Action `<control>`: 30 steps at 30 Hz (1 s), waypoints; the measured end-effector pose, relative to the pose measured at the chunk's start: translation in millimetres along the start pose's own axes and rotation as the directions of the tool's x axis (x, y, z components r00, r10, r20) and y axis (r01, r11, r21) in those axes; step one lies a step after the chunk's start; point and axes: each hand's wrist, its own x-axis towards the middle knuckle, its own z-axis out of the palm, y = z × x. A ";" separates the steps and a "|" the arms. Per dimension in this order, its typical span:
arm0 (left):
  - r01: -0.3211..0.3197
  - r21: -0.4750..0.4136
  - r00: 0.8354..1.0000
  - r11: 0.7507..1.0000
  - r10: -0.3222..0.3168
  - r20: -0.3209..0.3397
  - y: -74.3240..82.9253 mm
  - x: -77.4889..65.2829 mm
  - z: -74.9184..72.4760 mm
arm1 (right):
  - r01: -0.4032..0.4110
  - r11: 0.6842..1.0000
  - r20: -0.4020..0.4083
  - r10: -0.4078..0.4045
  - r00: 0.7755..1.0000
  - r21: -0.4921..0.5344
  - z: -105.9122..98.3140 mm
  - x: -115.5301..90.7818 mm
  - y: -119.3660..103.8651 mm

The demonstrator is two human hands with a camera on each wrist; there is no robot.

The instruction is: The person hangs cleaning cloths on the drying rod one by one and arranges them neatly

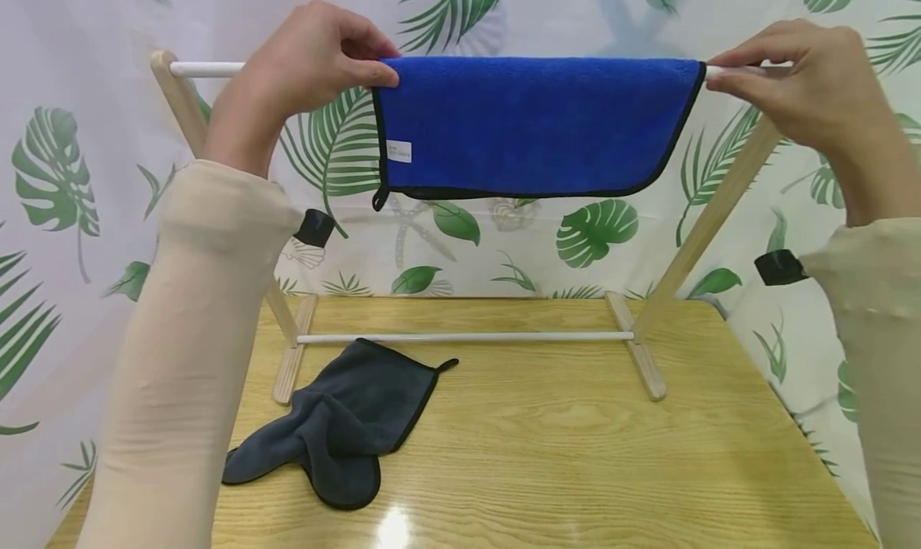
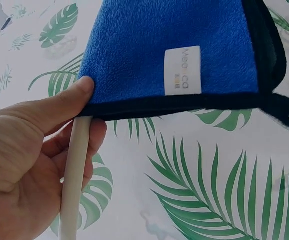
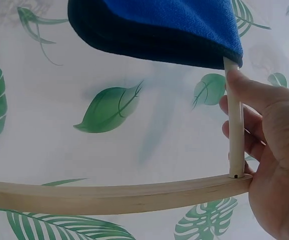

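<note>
A blue towel [image 1: 540,125] with black trim hangs folded over the white top rod [image 1: 209,69] of a wooden rack. Its white label [image 2: 183,71] and black loop are at the left end. My left hand [image 1: 305,57] pinches the towel's upper left edge against the rod, thumb in front and fingers behind. At the other end, my right hand [image 1: 813,77] grips the bare rod between thumb and fingers, fingertips right beside the towel's edge. In the right wrist view, that thumb lies on the rod just below the black trim [image 3: 154,42].
A crumpled dark grey towel [image 1: 352,421] with a black loop lies on the wooden table [image 1: 576,453] at left. The rack's slanted legs [image 1: 708,221] and low white rod [image 1: 468,337] stand behind it. A leaf-print sheet [image 1: 65,317] hangs at the back.
</note>
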 end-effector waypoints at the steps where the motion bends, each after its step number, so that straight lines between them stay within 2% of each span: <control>1: 0.001 0.001 1.000 1.000 -0.001 -0.010 -0.4 -0.7 0.6 | -0.008 1.000 0.004 0.008 1.000 0.005 0.1 0.2 -0.7; 5: 0.006 -0.003 0.998 1.000 -0.006 -0.057 -1.3 -4.3 4.6 | -0.049 0.998 0.021 0.048 0.999 0.046 1.0 1.2 -3.5; 9: -0.017 -0.002 0.993 1.000 0.017 -0.120 -2.5 -9.3 12.2 | -0.079 0.994 0.030 0.077 0.997 0.069 1.2 0.8 -4.0; 13: -0.050 -0.043 0.974 0.998 0.039 -0.222 -6.6 -16.1 20.3 | -0.090 0.994 0.037 0.088 0.995 0.066 1.6 0.9 -4.2; 15: -0.071 -0.085 0.957 0.994 0.044 -0.287 -9.4 -20.4 24.2 | -0.085 0.993 0.037 0.083 0.996 0.077 2.1 1.4 -4.7; 17: -0.110 -0.145 0.929 0.983 0.050 -0.367 -12.2 -25.4 28.2 | -0.070 0.993 0.035 0.067 0.997 0.091 3.3 2.0 -5.6; 22: -0.252 -0.278 0.842 0.927 0.068 -0.535 -16.5 -39.3 38.7 | -0.083 0.989 0.046 0.078 0.996 0.122 5.1 2.4 -7.3; 24: -0.284 -0.302 0.822 0.910 0.069 -0.566 -16.1 -44.2 43.1 | -0.091 0.989 0.046 0.086 0.995 0.115 4.7 2.1 -7.2; 26: -0.286 -0.316 0.815 0.905 0.056 -0.576 -14.9 -48.3 47.9 | -0.094 0.990 0.045 0.089 0.995 0.105 4.0 1.6 -6.9; 30: -0.225 -0.357 0.833 0.906 -0.011 -0.553 -13.9 -54.1 57.1 | -0.095 0.989 0.046 0.090 0.995 0.110 3.8 1.8 -6.6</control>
